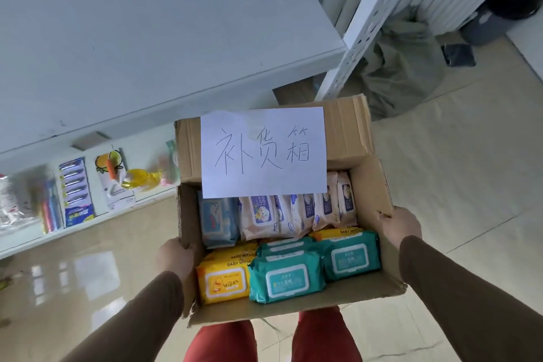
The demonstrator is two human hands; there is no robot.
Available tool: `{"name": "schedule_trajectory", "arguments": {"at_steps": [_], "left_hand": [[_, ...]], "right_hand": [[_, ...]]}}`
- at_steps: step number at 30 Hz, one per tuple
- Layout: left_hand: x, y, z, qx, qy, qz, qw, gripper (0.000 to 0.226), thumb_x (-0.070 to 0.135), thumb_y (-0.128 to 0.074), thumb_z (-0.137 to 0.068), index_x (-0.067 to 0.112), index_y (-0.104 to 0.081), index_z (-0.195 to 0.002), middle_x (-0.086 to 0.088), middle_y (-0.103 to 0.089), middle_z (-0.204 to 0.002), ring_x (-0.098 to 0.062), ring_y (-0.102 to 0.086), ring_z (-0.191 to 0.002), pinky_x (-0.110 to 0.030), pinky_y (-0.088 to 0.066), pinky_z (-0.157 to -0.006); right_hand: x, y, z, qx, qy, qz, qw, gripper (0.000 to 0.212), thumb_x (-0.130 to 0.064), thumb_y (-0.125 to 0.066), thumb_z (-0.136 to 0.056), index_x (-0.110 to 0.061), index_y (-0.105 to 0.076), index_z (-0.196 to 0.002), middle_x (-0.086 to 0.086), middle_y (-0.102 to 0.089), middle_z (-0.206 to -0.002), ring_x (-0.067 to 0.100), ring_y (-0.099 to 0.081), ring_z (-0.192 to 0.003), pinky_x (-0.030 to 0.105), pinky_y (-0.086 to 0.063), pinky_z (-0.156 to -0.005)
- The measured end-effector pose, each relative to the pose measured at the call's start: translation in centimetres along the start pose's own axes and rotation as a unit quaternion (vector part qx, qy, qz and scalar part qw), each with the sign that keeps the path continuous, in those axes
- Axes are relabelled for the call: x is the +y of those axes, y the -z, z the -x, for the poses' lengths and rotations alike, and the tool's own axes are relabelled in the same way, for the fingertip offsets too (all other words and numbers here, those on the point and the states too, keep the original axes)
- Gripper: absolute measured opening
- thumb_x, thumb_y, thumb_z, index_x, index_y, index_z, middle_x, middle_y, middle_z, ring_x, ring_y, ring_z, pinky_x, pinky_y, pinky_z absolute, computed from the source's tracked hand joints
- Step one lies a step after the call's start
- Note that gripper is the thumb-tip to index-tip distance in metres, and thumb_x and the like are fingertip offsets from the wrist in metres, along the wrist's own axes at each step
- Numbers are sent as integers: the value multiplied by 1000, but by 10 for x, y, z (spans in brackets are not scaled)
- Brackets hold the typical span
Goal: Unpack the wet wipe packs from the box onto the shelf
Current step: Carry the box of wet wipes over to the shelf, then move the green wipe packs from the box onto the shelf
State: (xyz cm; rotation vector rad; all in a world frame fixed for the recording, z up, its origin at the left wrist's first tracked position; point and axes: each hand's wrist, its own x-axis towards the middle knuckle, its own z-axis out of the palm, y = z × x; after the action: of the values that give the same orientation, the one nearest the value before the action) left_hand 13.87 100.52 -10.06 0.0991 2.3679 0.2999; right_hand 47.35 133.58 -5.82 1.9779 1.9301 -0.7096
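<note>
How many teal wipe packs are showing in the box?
3: front teal pack, right teal pack, and a third teal pack edge-on behind the front one. More may lie underneath.

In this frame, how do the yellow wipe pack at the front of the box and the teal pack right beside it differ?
The yellow pack shows a cartoon duck and the word "Wipes" on an orange-bordered lid; the teal pack has a plainer white-bordered lid. The yellow pack sits at the front left of the box, the teal pack to its right, partly overlapping it. Both lie lid up, with more of their colour stacked behind.
</note>
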Motion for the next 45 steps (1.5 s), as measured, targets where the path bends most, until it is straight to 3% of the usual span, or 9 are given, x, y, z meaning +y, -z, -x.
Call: {"name": "schedule_trajectory", "arguments": {"at_steps": [4,7,18,26,36,40,43,45], "left_hand": [[31,-47,4,15,37,22,999,20,18,-63,-91,0,-70,-94,-23,-70,-95,-40,-64,-92,-36,-48,-72],[50,-86,5,19,65,38,997,18,18,-63,-91,1,-70,-91,-22,-71,-92,-39,-65,-90,-32,-41,-66],[94,-201,-59,29,76,35,996,22,20,-62,-92,-1,-66,-96,-20,-68,-94,-33,-58,-83,-32,-41,-67],[103,-237,-101,51,93,12,994,21,20,-60,-94,-1,-63,-97,-15,-59,-87,-30,-51,-80,-34,-41,-68],[99,-262,-136,66,107,20,992,24,22,-61,-95,-2,-64,-98,-15,-61,-86,-30,-54,-78,-34,-42,-66],[96,-264,-133,58,105,21,993,25,25,-59,-94,2,-65,-101,-12,-62,-86,-30,-57,-80,-34,-45,-67],[94,-265,-120,67,85,115,987,14,19,-60,-91,10,-63,-101,-6,-65,-87,-29,-61,-83,-29,-43,-60],[95,-266,-105,86,69,169,979,26,19,-60,-90,14,-57,-115,-4,-65,-100,-29,-61,-97,-29,-45,-66]], "right_hand": [[8,1,-67,-13,13,-8,1000,32,-29,-58,-97,-2,-69,-110,19,-71,-109,40,-64,-102,39,-51,-85],[11,-2,-120,-22,31,5,999,35,-29,-58,-97,2,-68,-109,22,-70,-109,41,-64,-103,37,-48,-84],[28,-55,-286,-49,70,24,996,33,-29,-63,-93,2,-69,-102,23,-71,-104,41,-65,-100,41,-52,-87],[13,-91,-348,-40,108,22,993,37,-36,-67,-89,1,-69,-93,20,-71,-95,39,-67,-91,43,-55,-83],[-3,-116,-375,-30,124,32,991,36,-29,-65,-93,5,-62,-82,21,-64,-82,37,-62,-79,43,-51,-75],[-3,-114,-375,-44,128,38,990,37,-34,-65,-91,3,-64,-94,22,-68,-98,40,-65,-92,45,-54,-82],[1,-112,-367,-36,139,-1,990,28,-30,-64,-90,-8,-64,-109,16,-70,-111,37,-65,-100,43,-53,-87],[2,-111,-354,-10,150,-36,988,34,-23,-62,-92,-11,-57,-123,14,-65,-123,36,-61,-112,43,-50,-93]]}}
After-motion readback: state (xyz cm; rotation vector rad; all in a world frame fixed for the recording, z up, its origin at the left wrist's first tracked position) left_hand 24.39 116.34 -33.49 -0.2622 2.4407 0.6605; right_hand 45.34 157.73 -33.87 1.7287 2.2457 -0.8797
